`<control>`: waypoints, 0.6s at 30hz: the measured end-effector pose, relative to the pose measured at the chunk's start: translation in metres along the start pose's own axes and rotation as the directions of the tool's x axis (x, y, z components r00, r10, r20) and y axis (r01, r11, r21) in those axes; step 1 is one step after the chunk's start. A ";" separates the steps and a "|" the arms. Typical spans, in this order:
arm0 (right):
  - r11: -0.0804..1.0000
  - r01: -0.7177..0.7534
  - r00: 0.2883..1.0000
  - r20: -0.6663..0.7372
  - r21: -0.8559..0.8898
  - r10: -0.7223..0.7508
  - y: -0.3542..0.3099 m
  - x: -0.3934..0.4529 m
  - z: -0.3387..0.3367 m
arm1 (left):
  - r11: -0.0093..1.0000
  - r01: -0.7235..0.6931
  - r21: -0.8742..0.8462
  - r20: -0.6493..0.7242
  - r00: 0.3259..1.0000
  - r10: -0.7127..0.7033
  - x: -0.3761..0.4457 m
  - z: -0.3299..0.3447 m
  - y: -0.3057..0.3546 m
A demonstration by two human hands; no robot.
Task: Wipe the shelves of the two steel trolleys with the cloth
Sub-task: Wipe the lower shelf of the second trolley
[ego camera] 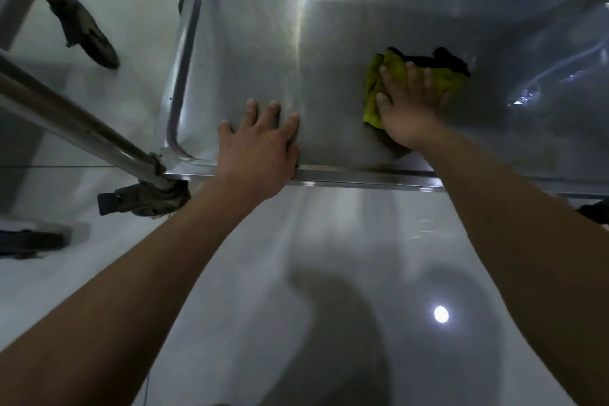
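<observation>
On the low brushed-steel trolley shelf [329,43], the right hand [412,102] pressed flat, fingers spread, on the crumpled yellow-and-black cloth [389,69] (mid-shelf), while the left hand [260,148], open, braced the shelf's near edge, probably steadying it

Glossy pale floor [346,241], mirroring a round lamp glare [441,314] near lower right. Dark soft shadows [333,313] spread across it below the middle.
</observation>
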State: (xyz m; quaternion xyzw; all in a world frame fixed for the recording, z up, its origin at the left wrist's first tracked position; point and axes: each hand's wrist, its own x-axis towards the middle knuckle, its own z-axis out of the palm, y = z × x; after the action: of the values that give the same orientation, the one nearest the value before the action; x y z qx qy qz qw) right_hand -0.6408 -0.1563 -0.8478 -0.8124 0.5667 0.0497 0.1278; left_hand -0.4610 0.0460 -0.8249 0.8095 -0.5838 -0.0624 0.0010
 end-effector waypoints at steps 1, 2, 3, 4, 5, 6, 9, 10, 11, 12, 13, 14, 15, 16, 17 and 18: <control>0.999 0.042 0.999 0.003 0.003 -0.042 -0.018 0.000 0.002 | 1.000 0.000 0.000 -0.003 1.000 0.000 -0.001 0.000 0.000; 0.997 0.080 0.997 0.010 0.007 -0.080 -0.038 0.000 0.005 | 1.000 -0.001 -0.001 -0.004 1.000 0.001 -0.001 0.001 -0.001; 0.994 0.111 0.994 0.022 0.009 -0.111 -0.056 0.001 0.007 | 1.000 -0.001 -0.002 -0.003 1.000 0.001 -0.001 0.001 -0.001; 0.990 0.139 0.990 0.038 0.009 -0.139 -0.075 0.002 0.009 | 1.000 0.001 -0.003 -0.002 1.000 -0.001 -0.001 0.001 -0.002; 0.986 0.166 0.984 0.055 0.006 -0.167 -0.092 0.003 0.012 | 1.000 0.005 -0.002 -0.001 1.000 -0.005 -0.002 0.002 -0.002; 0.981 0.195 0.978 0.074 0.004 -0.195 -0.109 0.005 0.013 | 1.000 0.007 0.004 -0.003 1.000 -0.007 -0.003 0.002 -0.003; 0.967 0.253 0.961 0.116 0.014 -0.252 -0.139 0.010 0.013 | 1.000 0.002 0.005 -0.019 1.000 -0.002 -0.006 0.004 -0.006; 0.964 0.264 0.957 0.121 0.024 -0.265 -0.141 0.010 0.013 | 1.000 0.004 0.000 -0.021 1.000 -0.004 -0.007 0.004 -0.007; 0.960 0.278 0.952 0.123 0.034 -0.280 -0.139 0.009 0.012 | 1.000 0.002 0.000 -0.018 1.000 -0.002 -0.007 0.004 -0.008; 0.954 0.298 0.946 0.119 0.043 -0.301 -0.135 0.007 0.012 | 1.000 -0.002 0.007 -0.007 1.000 0.002 -0.008 0.004 -0.008; 0.947 0.318 0.940 0.115 0.047 -0.322 -0.129 0.005 0.011 | 1.000 -0.004 0.014 0.009 1.000 0.004 -0.007 0.003 -0.009; 0.942 0.332 0.935 0.116 0.047 -0.335 -0.121 0.004 0.010 | 1.000 -0.006 0.020 0.033 0.999 0.005 -0.007 0.003 -0.008; 0.941 0.335 0.933 0.121 0.041 -0.338 -0.112 0.002 0.009 | 1.000 -0.010 0.027 0.064 0.998 0.008 -0.007 0.001 -0.008; 0.943 0.330 0.935 0.125 0.032 -0.331 -0.100 -0.001 0.007 | 0.999 -0.016 0.041 0.096 0.995 0.012 -0.006 0.001 -0.006; 0.947 0.320 0.938 0.129 0.026 -0.320 -0.087 -0.004 0.005 | 0.998 -0.027 0.061 0.126 0.992 0.019 -0.005 0.000 -0.005; 0.950 0.312 0.941 0.132 0.026 -0.313 -0.073 -0.009 0.003 | 0.996 -0.043 0.082 0.158 0.987 0.030 -0.003 -0.002 -0.004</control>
State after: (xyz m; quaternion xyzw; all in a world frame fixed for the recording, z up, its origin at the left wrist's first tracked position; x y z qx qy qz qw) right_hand -0.5750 -0.1240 -0.8376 -0.8865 0.4208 0.0822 0.1739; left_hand -0.4574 0.0500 -0.8227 0.7906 -0.5989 -0.1008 -0.0779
